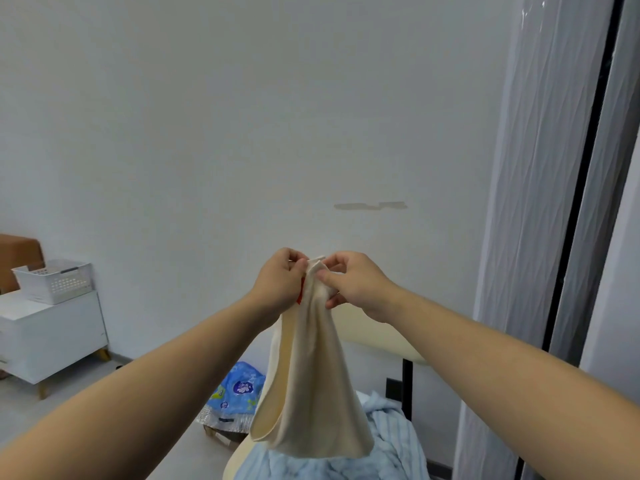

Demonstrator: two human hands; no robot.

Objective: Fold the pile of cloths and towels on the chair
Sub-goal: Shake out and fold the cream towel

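At the middle of the frame the left hand (280,282) and the right hand (353,285) meet at the top edge of one cream cloth (311,393). The fingers (327,276) of both are curled and pinch the fabric, which hangs doubled over the chair (374,337) at lower centre.

To fold it well, the person would likely part the hands along that top edge until each holds a corner. The cloth can then fall flat and square before it is halved, with the edges matched so the crease runs straight.

By count there are two hands and one cloth held. One pale blue cloth (388,441) lies rumpled on the chair at the bottom of the frame; whether others lie under it cannot be told. There is also one blue bag (239,389) on the floor and one white basket (55,282) at the left edge
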